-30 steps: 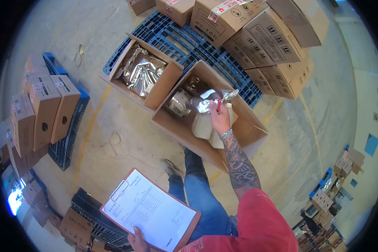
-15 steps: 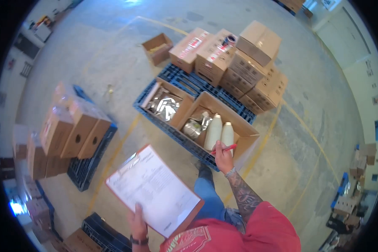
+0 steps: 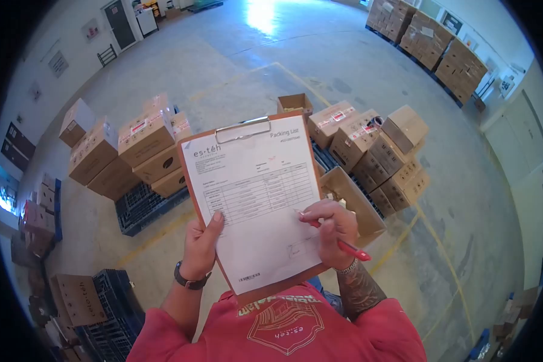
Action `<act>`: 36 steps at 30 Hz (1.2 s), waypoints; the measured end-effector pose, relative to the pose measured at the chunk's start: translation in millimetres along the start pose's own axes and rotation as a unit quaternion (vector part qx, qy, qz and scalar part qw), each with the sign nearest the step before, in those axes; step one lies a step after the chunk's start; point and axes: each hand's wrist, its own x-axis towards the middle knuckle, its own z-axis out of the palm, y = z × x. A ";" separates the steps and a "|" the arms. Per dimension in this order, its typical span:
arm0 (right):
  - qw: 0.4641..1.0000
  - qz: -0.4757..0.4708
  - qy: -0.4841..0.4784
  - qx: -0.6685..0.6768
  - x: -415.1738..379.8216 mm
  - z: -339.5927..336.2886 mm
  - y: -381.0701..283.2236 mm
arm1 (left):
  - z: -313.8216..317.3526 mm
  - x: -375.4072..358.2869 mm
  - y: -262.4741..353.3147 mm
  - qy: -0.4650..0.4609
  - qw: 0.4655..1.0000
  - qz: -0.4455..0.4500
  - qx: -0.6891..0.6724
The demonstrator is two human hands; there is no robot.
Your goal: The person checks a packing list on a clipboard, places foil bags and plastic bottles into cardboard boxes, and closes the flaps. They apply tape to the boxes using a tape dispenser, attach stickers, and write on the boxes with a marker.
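A brown clipboard (image 3: 194,187) with a metal clip bears a white packing list (image 3: 259,241) in front of my chest. My left hand (image 3: 202,244) grips its left edge, the thumb lying on the paper. My right hand (image 3: 333,232) is closed around a red pen (image 3: 353,250), whose tip end is close to the lower right of the printed table. Behind the clipboard's right side stands an open carton (image 3: 368,224), its contents mostly hidden by the board and my hand.
Closed cartons (image 3: 398,163) are stacked to the right, with a small open box (image 3: 295,104) behind. More cartons (image 3: 143,140) stand on a dark pallet (image 3: 140,211) at the left. Wrapped pallet loads (image 3: 425,37) line the far right wall.
The clipboard has come up upright before me, now covering much of the open cartons. My right hand with the pen has moved from beside the white bottles onto the paper. The view has tilted up.
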 end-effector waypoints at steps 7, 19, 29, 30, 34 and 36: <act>0.998 0.018 0.064 0.000 6.2 13.3 -19.3 | -1.8 -19.1 23.9 -0.019 0.999 0.029 -0.014; 0.996 0.022 0.079 -0.034 8.1 28.2 -21.6 | -11.3 -39.8 27.2 0.003 0.999 0.033 -0.015; 0.989 -0.033 0.110 -0.092 8.7 29.5 -17.8 | -15.8 -45.1 22.1 -0.001 0.999 0.032 -0.025; 0.988 -0.034 0.113 -0.096 9.9 29.6 -18.9 | -15.9 -44.4 21.2 0.004 0.999 0.038 -0.029; 0.987 -0.013 0.121 -0.108 12.6 33.2 -20.5 | -17.9 -43.1 19.2 0.003 0.999 0.041 -0.026; 0.986 -0.011 0.126 -0.108 13.4 33.5 -18.2 | -17.6 -41.4 18.0 -0.004 0.999 0.042 -0.031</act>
